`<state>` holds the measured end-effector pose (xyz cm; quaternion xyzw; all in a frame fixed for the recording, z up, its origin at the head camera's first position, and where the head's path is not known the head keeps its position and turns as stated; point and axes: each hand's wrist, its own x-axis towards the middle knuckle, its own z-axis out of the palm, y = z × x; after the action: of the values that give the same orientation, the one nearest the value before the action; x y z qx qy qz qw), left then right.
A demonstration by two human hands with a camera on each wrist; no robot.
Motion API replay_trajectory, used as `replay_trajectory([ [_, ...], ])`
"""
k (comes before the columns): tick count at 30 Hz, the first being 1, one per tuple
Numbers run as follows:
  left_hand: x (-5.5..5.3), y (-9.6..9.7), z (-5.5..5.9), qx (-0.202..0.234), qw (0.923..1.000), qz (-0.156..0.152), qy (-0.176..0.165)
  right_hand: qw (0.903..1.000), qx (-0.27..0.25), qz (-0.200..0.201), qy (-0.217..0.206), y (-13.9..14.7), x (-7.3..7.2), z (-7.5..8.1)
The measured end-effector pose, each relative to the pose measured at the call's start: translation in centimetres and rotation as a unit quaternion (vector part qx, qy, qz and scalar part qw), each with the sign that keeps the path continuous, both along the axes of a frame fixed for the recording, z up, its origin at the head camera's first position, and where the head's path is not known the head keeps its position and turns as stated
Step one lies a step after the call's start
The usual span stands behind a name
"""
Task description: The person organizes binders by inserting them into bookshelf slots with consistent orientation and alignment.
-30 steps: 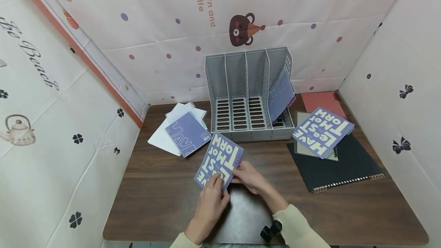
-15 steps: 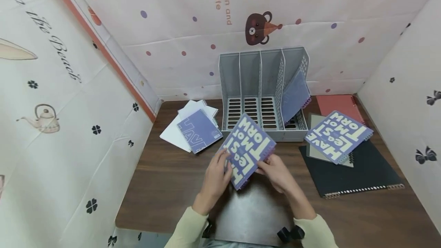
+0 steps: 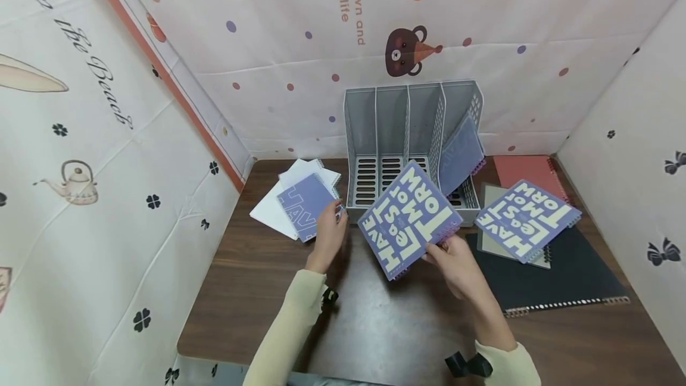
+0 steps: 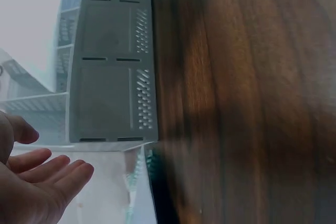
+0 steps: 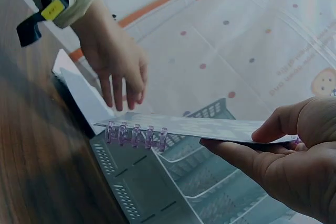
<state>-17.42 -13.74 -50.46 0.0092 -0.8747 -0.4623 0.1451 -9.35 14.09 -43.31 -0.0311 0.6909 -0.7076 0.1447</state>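
Observation:
A blue ring-bound notebook with cream lettering [image 3: 407,219] is held up in front of the grey organizer [image 3: 393,115]. My right hand [image 3: 455,264] pinches its lower right edge, thumb on top and fingers beneath, as the right wrist view shows. Purple rings [image 5: 136,136] run along one side of it. My left hand [image 3: 329,234] is off that notebook, fingers relaxed, beside a second blue notebook [image 3: 302,204] lying on white notebooks [image 3: 268,207]. In the left wrist view the left hand [image 4: 44,187] holds nothing.
Another blue notebook [image 3: 461,151] leans in the organizer's rightmost slot. At the right lie a lettered blue notebook [image 3: 527,219], a grey one [image 3: 490,195], a red one [image 3: 522,173] and a large black one [image 3: 579,267]. Patterned cloth walls [image 3: 300,5] enclose the wooden table [image 3: 241,302].
My left hand has let go of the lettered notebook and moved left toward the white pile. The right hand alone now holds the notebook, slightly farther right and higher.

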Motion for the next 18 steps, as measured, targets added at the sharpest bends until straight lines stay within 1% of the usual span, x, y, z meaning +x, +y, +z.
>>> replay_trajectory([
  [3, -1.4, 0.5, -0.4, -0.009, 0.9999, 0.002, -0.012, 1.0, -0.006, -0.005, 0.006, 0.2, 0.0, 0.4],
  [6, -2.3, 0.9, -0.4, -0.024, 0.9996, 0.005, -0.011, 0.9998, -0.005, -0.013, 0.012, 0.4, -0.1, 0.9],
  [12, -2.9, 0.8, -0.2, -0.046, 0.9987, 0.019, -0.005, 0.9995, -0.003, -0.028, 0.014, 0.7, -0.2, 1.3],
  [18, -3.6, 0.5, -0.2, -0.056, 0.9982, 0.017, -0.012, 0.9979, 0.008, -0.062, 0.02, 1.0, -0.6, 1.7],
])
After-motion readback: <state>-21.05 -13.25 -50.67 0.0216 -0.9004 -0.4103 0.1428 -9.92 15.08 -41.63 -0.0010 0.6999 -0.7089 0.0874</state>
